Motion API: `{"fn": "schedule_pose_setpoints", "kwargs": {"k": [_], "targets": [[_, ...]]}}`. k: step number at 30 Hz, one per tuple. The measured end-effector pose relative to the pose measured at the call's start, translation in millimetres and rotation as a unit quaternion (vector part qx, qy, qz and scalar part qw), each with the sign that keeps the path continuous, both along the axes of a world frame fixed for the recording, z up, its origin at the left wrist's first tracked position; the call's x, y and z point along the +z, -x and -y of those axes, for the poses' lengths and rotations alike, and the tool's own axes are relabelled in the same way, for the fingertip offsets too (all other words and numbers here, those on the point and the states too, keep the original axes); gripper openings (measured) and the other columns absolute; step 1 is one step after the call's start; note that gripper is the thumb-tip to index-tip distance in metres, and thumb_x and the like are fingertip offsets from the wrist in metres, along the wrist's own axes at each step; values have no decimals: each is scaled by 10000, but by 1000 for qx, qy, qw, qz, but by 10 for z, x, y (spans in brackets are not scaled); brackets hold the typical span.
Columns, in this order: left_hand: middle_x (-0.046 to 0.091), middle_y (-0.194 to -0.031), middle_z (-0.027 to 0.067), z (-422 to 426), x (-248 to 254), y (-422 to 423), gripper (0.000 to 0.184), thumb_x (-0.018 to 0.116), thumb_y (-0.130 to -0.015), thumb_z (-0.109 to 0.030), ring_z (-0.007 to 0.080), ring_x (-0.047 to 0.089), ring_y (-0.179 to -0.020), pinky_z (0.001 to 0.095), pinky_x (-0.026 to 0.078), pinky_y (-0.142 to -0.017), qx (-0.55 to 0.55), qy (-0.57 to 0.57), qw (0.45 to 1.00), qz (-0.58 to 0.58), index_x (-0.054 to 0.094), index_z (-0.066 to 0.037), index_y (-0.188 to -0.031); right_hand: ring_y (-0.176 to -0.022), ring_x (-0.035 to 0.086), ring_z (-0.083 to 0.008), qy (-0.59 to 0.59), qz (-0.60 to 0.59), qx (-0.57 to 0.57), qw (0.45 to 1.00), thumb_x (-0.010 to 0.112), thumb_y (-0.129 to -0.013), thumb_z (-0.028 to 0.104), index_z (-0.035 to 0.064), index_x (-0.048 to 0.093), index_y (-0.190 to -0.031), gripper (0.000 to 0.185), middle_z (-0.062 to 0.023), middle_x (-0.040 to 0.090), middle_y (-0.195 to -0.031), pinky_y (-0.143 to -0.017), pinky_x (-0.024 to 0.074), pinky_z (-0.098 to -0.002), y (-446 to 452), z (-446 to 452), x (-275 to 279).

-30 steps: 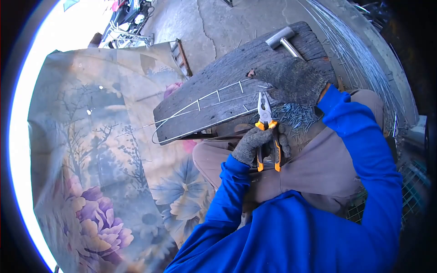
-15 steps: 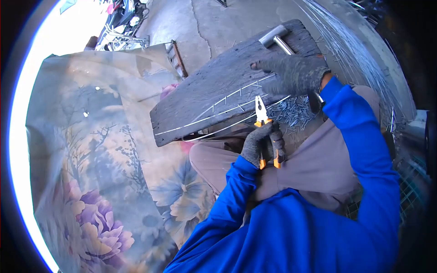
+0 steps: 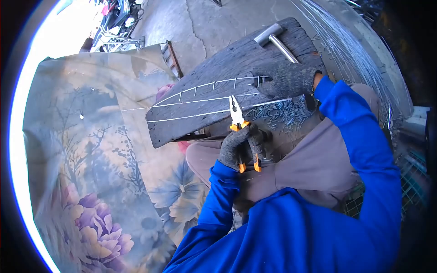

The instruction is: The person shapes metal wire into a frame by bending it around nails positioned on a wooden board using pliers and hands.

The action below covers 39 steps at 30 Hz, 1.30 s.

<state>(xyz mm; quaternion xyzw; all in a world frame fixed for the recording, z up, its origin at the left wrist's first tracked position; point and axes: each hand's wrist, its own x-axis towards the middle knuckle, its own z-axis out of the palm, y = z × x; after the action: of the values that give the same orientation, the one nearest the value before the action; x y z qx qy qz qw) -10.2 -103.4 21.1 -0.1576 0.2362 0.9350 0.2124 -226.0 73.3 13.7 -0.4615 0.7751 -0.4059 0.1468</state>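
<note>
My left hand (image 3: 242,144), in a dark grey knit glove, is closed round the orange-and-black handles of the pliers (image 3: 236,113). Their metal jaws point away from me, just over the near wires. Across the wooden board (image 3: 218,73) lies a long wire frame (image 3: 195,89) with several short cross-pieces between its long wires. My right hand (image 3: 287,80), gloved alike, grips the frame's right end, its fingers curled over the wires. A hammer (image 3: 283,49) with a metal head and handle rests on the board beyond my right hand.
A heap of short metal pins (image 3: 282,113) lies by the board's near edge. Long thin rods (image 3: 341,41) are spread on the floor at the right. A floral sheet (image 3: 104,150) covers the left side. A motorcycle (image 3: 119,27) stands at the far left.
My right hand has come down onto the wire frame's end. The frame now sits differently on the board, with one wire reaching past its left end. The pliers have moved left.
</note>
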Motion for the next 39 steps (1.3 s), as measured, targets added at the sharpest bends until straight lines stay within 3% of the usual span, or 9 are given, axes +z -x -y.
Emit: {"fn": "schedule_pose_setpoints", "kwargs": {"k": [13, 23, 25, 30, 32, 35, 36, 38, 39], "targets": [[611, -886, 119, -26, -45, -198, 321, 651, -916, -210, 273, 659, -741, 414, 572, -696, 16, 3, 997, 71, 510, -12, -1125, -960, 678, -358, -164, 58, 48, 984, 695, -788, 408, 57, 709, -1025, 423, -194, 710, -1001, -874, 521, -444, -54, 1, 431], [637, -832, 67, -45, 40, -110, 201, 642, -951, -188, 189, 648, -719, 347, 552, -661, 7, 245, 968, 58, 595, -18, -1047, -978, 669, -386, -230, -5, 17, 973, 627, -833, 398, 46, 704, -1036, 414, -233, 695, -1037, -886, 510, -468, -154, 25, 311], [642, -780, 42, -38, 67, -95, 194, 658, -948, -204, 154, 636, -682, 298, 541, -651, -74, 411, 907, 58, 629, -17, -989, -985, 668, -384, -235, -15, 18, 972, 623, -839, 395, 48, 704, -1043, 411, -236, 693, -1049, -890, 509, -470, -152, 41, 347], [665, -843, 58, -68, -244, -124, 186, 626, -957, -183, 144, 629, -707, 290, 487, -632, -88, 512, 853, 59, 617, -11, -1028, -990, 668, -386, -283, -38, 10, 958, 602, -861, 387, 50, 700, -1032, 390, -220, 696, -1056, -894, 517, -470, -181, 59, 464], [670, -877, 69, -113, -424, -129, 250, 636, -935, -178, 181, 638, -759, 330, 505, -678, -17, 737, 675, 9, 580, -28, -1128, -982, 671, -384, -275, -34, 0, 961, 599, -863, 378, 56, 698, -1035, 378, -215, 698, -1050, -891, 519, -475, -214, 4, 611], [662, -911, 68, 163, -343, -123, 364, 649, -913, -175, 195, 630, -827, 358, 510, -741, -146, 750, 643, -53, 533, -36, -1229, -971, 674, -380, -264, -57, -17, 963, 592, -866, 365, 66, 694, -1047, 364, -211, 700, -1043, -887, 521, -483, -252, 50, 628], [662, -911, 68, 175, -298, -157, 364, 649, -913, -175, 195, 630, -827, 358, 510, -741, -148, 751, 641, -52, 533, -36, -1229, -967, 675, -380, -263, -67, -27, 962, 589, -868, 360, 70, 692, -1055, 361, -211, 700, -1041, -884, 521, -487, -290, 57, 557], [651, -933, 63, 187, -192, -219, 378, 650, -907, -167, 177, 613, -847, 342, 504, -773, -176, 605, 775, -50, 547, -22, -1241, -967, 673, -388, -239, -65, -32, 968, 581, -871, 364, 65, 688, -1054, 366, -209, 700, -1039, -888, 521, -484, -263, 65, 528], [639, -954, 44, 227, -135, -260, 387, 651, -925, -179, 126, 585, -841, 306, 495, -774, -204, 580, 787, -54, 564, -21, -1267, -1007, 664, -384, -257, -59, -36, 964, 597, -878, 380, 70, 675, -1102, 390, -209, 690, -1084, -910, 512, -488, -278, 70, 572]]}}
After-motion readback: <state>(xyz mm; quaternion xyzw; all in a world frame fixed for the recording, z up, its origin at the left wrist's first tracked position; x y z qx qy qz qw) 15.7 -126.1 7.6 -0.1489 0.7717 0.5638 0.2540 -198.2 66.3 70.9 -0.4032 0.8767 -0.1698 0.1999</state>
